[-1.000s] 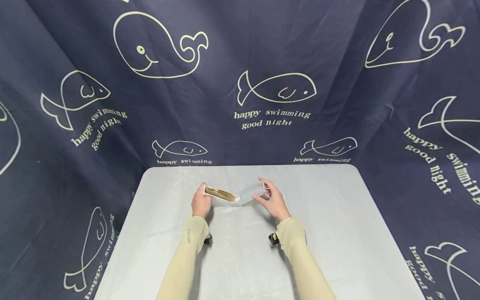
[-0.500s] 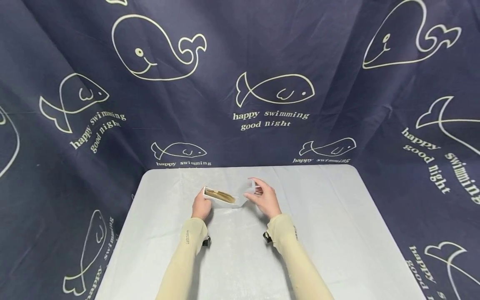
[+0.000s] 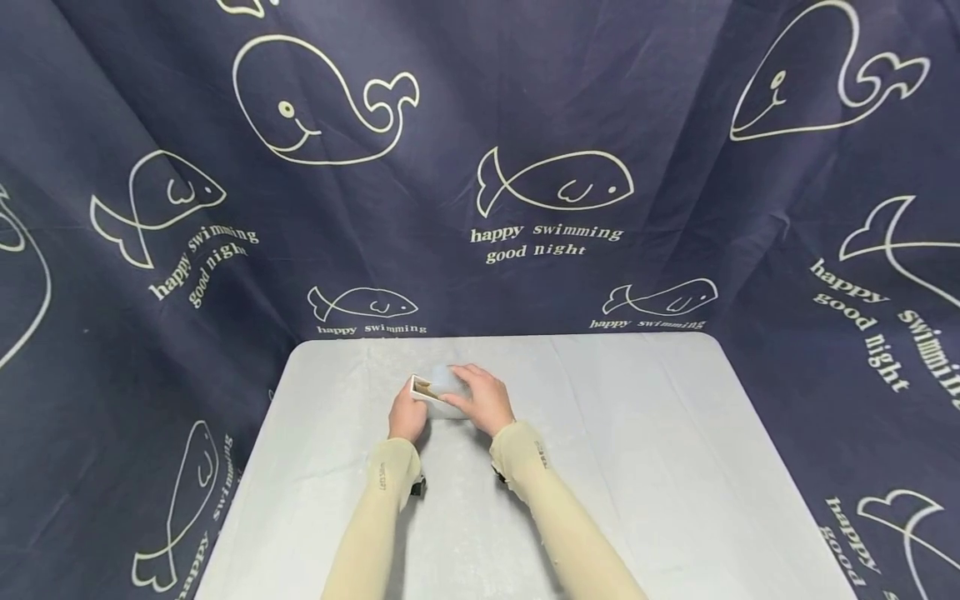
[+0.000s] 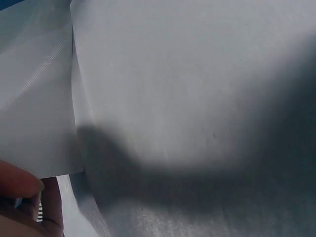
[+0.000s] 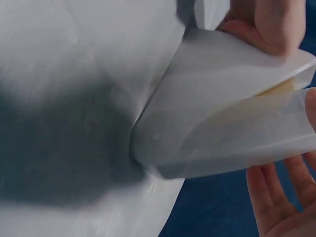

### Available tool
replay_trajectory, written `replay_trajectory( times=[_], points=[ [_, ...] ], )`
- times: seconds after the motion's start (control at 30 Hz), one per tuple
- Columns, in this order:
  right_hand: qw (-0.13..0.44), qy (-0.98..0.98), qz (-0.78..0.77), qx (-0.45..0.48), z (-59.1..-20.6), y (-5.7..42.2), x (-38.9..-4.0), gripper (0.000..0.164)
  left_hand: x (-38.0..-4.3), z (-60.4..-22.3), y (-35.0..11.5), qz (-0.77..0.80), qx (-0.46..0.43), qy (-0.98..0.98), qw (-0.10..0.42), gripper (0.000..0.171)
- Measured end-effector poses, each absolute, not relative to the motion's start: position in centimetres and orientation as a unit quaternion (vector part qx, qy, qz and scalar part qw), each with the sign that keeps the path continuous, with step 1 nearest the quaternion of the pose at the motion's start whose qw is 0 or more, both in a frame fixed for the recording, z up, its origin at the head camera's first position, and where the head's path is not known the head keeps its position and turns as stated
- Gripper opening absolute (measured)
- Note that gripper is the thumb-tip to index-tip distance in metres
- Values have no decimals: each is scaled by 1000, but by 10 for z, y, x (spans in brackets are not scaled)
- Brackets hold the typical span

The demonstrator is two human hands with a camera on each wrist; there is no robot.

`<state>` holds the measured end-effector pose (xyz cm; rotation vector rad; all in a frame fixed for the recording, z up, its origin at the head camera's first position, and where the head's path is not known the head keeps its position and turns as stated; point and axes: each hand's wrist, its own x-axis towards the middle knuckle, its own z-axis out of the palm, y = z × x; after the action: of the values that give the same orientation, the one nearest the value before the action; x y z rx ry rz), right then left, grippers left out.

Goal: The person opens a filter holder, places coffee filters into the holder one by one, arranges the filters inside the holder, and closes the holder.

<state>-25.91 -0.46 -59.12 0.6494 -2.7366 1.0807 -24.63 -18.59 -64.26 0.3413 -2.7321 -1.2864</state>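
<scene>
In the head view my left hand (image 3: 407,417) grips the left end of a white case (image 3: 448,411) held up over the table. Its top is partly open, with something tan (image 3: 424,388) inside. My right hand (image 3: 486,402) holds the case's translucent flap (image 3: 444,381), bent back over the opening. The right wrist view shows the flap (image 5: 237,136) spanned between thumb and fingers, tan contents (image 5: 279,90) behind it, and the left hand (image 5: 276,24) beyond. In the left wrist view, the left thumb (image 4: 22,182) lies against the case's wall (image 4: 37,108).
A white-covered table (image 3: 615,467) lies beneath both hands. Dark blue curtain (image 3: 555,100) printed with whales and fish hangs behind it and along both sides. Shadows of the hands fall on the tabletop.
My right hand has moved left toward the left hand, swinging the flap over the case's opening. Less of the tan contents shows now. The left hand has stayed almost in place.
</scene>
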Motion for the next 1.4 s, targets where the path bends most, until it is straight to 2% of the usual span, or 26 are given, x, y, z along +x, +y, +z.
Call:
replay_trajectory(
  times=[0.23, 0.7, 0.87, 1.03, 1.17, 1.4],
  points=[
    [76, -925, 291, 231, -599, -20, -261, 56, -247, -644, -186, -426, 112, -897, 43, 45],
    [43, -934, 264, 237, -600, -25, -257, 57, -246, -645, -187, -435, 104, -893, 48, 50],
    [26, -935, 264, 235, -611, -14, -255, 59, -245, -647, -187, -436, 100, -893, 52, 55],
    [6, -940, 253, 228, -627, 6, -253, 59, -242, -648, -180, -436, 98, -893, 57, 53],
    [13, -937, 259, 235, -630, 23, -254, 58, -242, -646, -168, -433, 82, -895, 60, 49],
    [8, -931, 276, 237, -629, 54, -257, 59, -243, -644, -141, -436, 56, -897, 48, 53]
  ],
)
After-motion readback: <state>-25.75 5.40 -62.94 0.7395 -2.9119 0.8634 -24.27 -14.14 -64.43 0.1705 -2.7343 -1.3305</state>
